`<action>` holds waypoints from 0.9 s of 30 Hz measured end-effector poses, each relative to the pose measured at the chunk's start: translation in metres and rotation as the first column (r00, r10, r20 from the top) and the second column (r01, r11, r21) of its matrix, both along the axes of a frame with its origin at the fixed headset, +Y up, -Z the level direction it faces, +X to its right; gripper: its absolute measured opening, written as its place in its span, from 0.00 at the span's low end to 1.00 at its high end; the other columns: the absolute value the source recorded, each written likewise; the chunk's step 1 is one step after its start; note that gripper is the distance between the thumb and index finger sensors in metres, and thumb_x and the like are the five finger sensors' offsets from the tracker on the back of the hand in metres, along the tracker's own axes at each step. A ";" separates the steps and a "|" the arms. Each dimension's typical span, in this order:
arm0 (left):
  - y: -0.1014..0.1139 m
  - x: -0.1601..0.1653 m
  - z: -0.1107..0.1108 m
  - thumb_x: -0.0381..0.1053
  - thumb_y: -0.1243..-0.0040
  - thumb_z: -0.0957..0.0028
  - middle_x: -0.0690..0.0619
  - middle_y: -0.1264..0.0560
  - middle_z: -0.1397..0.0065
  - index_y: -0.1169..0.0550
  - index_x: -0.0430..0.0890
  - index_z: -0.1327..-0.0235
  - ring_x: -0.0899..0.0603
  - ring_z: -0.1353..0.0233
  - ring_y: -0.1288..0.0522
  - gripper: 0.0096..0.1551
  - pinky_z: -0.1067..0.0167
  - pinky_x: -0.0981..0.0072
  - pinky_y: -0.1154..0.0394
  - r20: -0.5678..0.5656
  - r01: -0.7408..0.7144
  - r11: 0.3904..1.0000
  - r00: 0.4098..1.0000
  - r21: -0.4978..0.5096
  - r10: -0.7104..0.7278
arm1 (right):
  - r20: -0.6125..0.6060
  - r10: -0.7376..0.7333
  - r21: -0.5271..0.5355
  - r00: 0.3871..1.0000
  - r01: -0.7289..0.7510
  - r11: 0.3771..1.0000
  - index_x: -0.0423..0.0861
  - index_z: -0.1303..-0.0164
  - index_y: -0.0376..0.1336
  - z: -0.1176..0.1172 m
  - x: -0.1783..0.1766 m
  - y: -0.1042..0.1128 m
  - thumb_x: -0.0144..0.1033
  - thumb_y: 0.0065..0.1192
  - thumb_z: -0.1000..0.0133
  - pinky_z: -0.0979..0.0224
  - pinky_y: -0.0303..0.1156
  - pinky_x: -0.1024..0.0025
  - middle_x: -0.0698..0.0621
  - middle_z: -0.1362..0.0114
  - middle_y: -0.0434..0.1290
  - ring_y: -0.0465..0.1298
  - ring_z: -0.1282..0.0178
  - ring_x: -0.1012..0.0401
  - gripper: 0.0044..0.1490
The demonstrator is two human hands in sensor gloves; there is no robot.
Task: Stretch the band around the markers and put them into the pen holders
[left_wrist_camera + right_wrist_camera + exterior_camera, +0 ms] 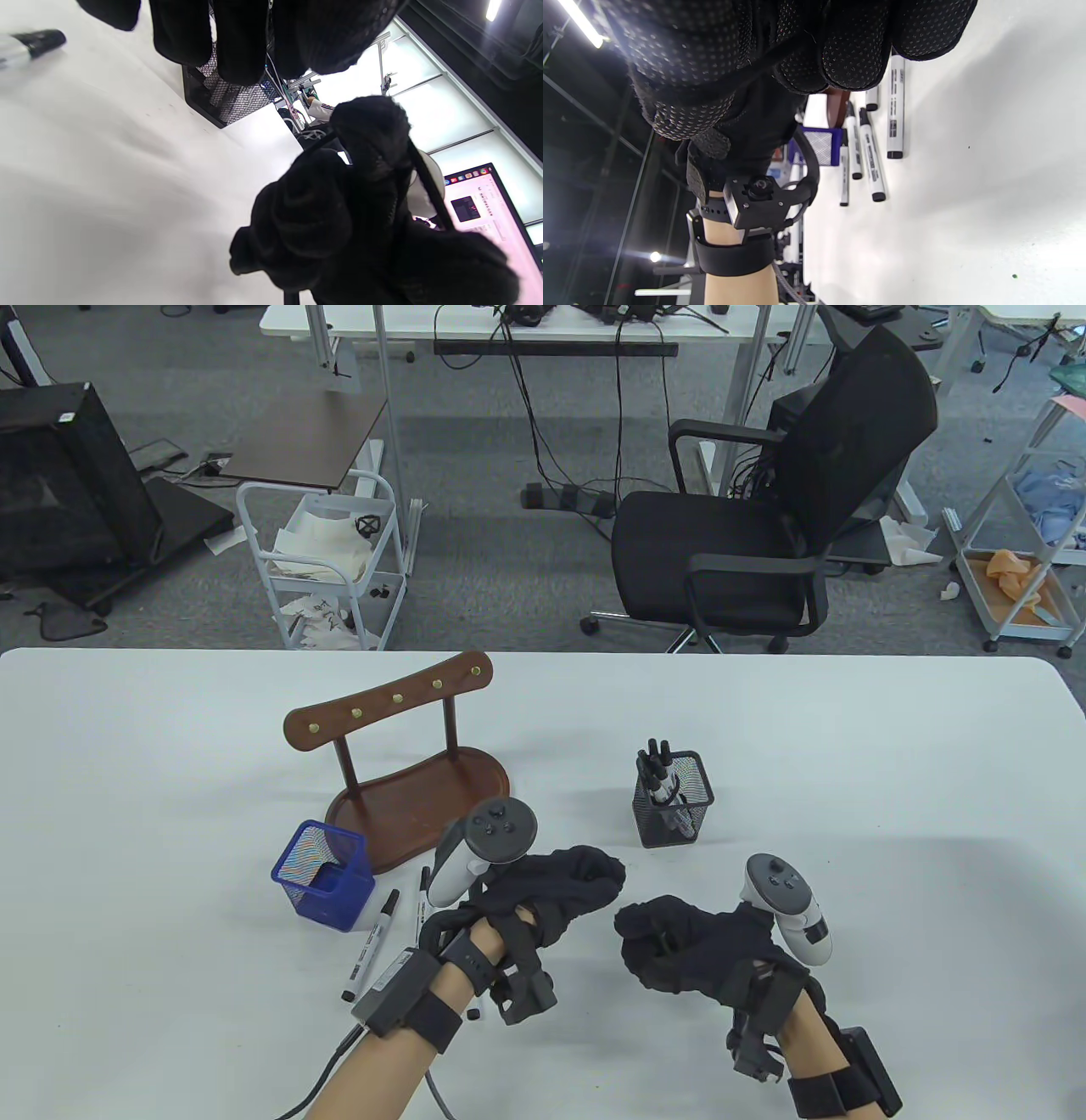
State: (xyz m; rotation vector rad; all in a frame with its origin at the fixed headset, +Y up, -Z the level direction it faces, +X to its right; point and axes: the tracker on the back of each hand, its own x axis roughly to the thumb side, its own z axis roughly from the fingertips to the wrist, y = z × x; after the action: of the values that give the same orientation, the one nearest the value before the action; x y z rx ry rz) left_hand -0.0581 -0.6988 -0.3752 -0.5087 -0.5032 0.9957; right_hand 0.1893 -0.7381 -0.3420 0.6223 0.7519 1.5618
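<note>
My right hand is curled into a fist just above the table, near the front. A thin black band runs across its gloved fingers. My left hand hovers just to its left with its fingers hanging loosely, holding nothing. Several loose markers lie side by side on the table left of my hands; two show beside my left wrist. A black mesh pen holder beyond my hands holds a bundle of markers. The blue mesh pen holder stands at the left.
A brown wooden rack with brass pegs stands on its tray behind the blue holder. The white table stretches to both sides. A black office chair and a white cart stand on the floor beyond the far edge.
</note>
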 end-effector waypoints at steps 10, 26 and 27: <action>0.011 -0.015 0.015 0.59 0.40 0.38 0.34 0.34 0.16 0.32 0.43 0.22 0.23 0.19 0.39 0.36 0.29 0.20 0.43 -0.061 0.144 0.986 0.988 0.087 -0.139 | 0.007 0.046 -0.001 0.999 -0.046 0.999 0.58 0.27 0.61 0.000 0.001 -0.002 0.46 0.80 0.50 0.28 0.67 0.40 0.49 0.32 0.77 0.77 0.39 0.49 0.41; 0.026 -0.073 0.029 0.62 0.40 0.39 0.31 0.37 0.14 0.35 0.41 0.19 0.20 0.19 0.40 0.41 0.29 0.19 0.42 -0.229 0.371 0.921 0.913 0.117 -0.338 | 0.035 0.067 -0.001 0.997 -0.067 0.998 0.58 0.27 0.61 0.000 0.003 -0.001 0.46 0.78 0.49 0.28 0.67 0.40 0.48 0.33 0.78 0.77 0.40 0.49 0.40; 0.025 -0.079 0.030 0.62 0.40 0.38 0.30 0.37 0.14 0.35 0.41 0.19 0.20 0.19 0.40 0.41 0.30 0.19 0.42 -0.240 0.379 0.919 0.907 0.105 -0.347 | 0.036 0.072 0.000 0.997 -0.072 0.997 0.58 0.27 0.62 0.000 0.003 -0.001 0.46 0.78 0.49 0.28 0.67 0.40 0.48 0.33 0.78 0.77 0.40 0.49 0.40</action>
State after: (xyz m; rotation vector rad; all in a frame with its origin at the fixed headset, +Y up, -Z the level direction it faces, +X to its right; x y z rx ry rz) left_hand -0.1372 -0.6740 -0.3452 -0.3367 -0.2687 0.6372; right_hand 0.1921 -0.7392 -0.3425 0.5723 0.7531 1.6353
